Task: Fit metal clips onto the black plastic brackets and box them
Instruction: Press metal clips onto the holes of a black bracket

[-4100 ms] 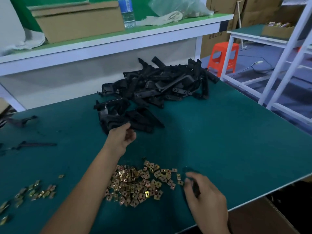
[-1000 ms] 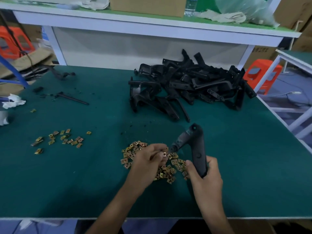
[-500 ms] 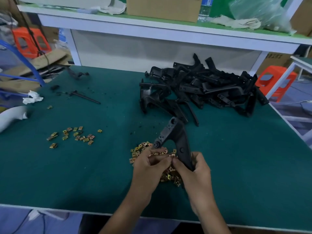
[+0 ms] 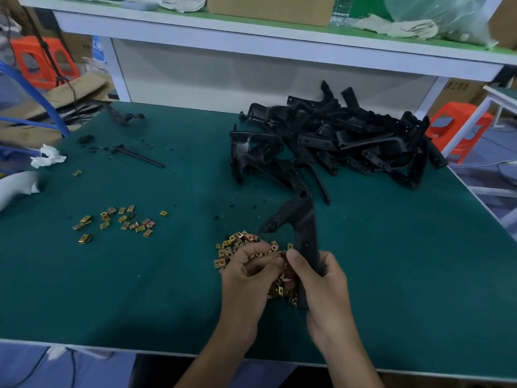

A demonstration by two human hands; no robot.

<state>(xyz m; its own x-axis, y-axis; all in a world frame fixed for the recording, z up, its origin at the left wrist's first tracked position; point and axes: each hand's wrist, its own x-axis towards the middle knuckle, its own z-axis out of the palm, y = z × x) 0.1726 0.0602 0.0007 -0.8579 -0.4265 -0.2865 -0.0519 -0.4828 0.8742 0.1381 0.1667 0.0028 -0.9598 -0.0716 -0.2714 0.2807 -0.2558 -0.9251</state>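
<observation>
My right hand [image 4: 324, 287] grips a black plastic bracket [image 4: 300, 222] by its long arm, holding it upright over the main heap of brass-coloured metal clips [image 4: 237, 245] on the green table. My left hand [image 4: 249, 275] has curled fingers pinching a small clip against the bracket's edge, fingertip to fingertip with the right thumb; the clip itself is mostly hidden. A big pile of black brackets [image 4: 335, 141] lies at the back right of the table.
A smaller scatter of clips [image 4: 120, 221] lies to the left. A black rod [image 4: 140, 156], crumpled white tissue [image 4: 47, 158] and a white tube [image 4: 16, 186] sit at the far left. A white shelf [image 4: 279, 51] overhangs the back. Orange stools stand either side.
The hands stay joined at the bracket's lower arm. The bracket has tilted a little more upright, and the view has shifted slightly.
</observation>
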